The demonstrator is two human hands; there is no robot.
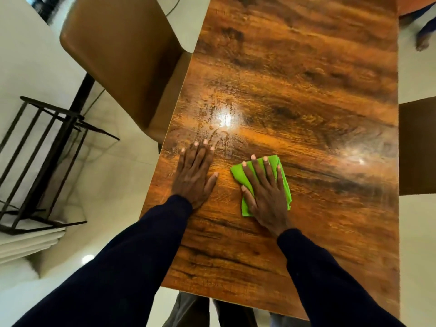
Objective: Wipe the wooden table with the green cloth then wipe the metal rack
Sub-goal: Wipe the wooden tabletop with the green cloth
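Note:
The glossy wooden table runs away from me, with faint smear marks near a light reflection. My right hand lies flat with spread fingers, pressing the folded green cloth onto the tabletop near the front. My left hand rests flat on the bare wood beside the table's left edge, a short way left of the cloth. The black metal rack stands on the floor at the left, apart from the table.
A tan padded chair is pushed against the table's left side. A dark chair seat sits at the right edge. Another person's foot shows at the top right. White slabs lie under the rack.

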